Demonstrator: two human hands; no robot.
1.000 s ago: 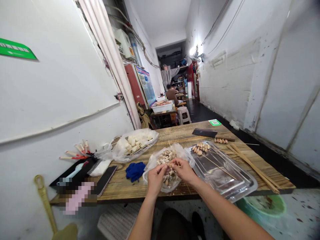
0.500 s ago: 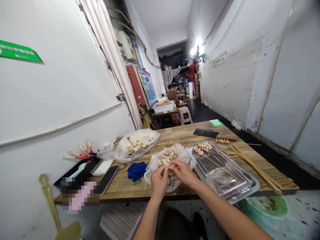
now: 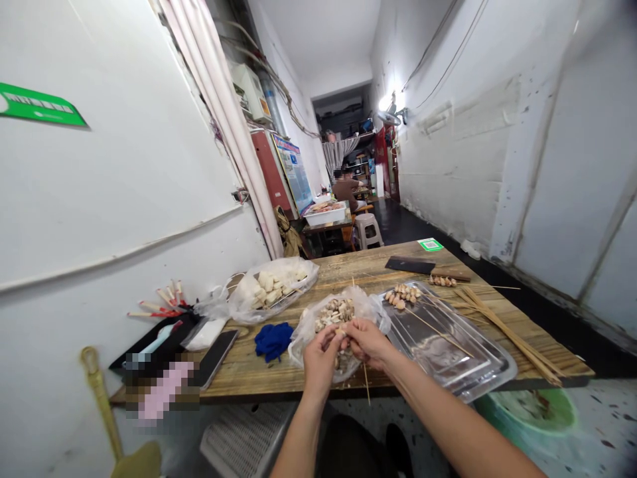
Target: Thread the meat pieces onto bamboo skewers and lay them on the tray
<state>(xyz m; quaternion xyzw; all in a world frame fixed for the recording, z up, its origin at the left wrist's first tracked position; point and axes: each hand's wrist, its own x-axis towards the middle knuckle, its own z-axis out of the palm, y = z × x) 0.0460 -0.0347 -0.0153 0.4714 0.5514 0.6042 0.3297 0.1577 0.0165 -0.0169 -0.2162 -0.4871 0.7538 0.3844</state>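
My left hand (image 3: 321, 358) is closed in a pinch on a small pale garlic clove (image 3: 340, 331), partly hidden by the fingertips. Against it, my right hand (image 3: 369, 342) closes round a thin bamboo skewer (image 3: 367, 386), whose lower end sticks out below the hand. Both hands meet above an open clear plastic bag (image 3: 299, 345) of loose garlic cloves (image 3: 332, 311). Just right of them lies a metal tray (image 3: 432, 355), with skewered garlic cloves (image 3: 402, 293) at its far left corner.
Loose bamboo skewers (image 3: 517, 338) lie right of the tray, a cleaver (image 3: 411, 265) behind it. To the left are a blue cloth (image 3: 273, 341), a bag of white chunks (image 3: 271, 289), a phone (image 3: 217, 358) and a black box (image 3: 164, 342). A green basin (image 3: 560, 411) stands below.
A skewer now shows upright at my right hand, where it was not visible before. My right hand has turned slightly, and the fingertips of both hands stay together over the bag.
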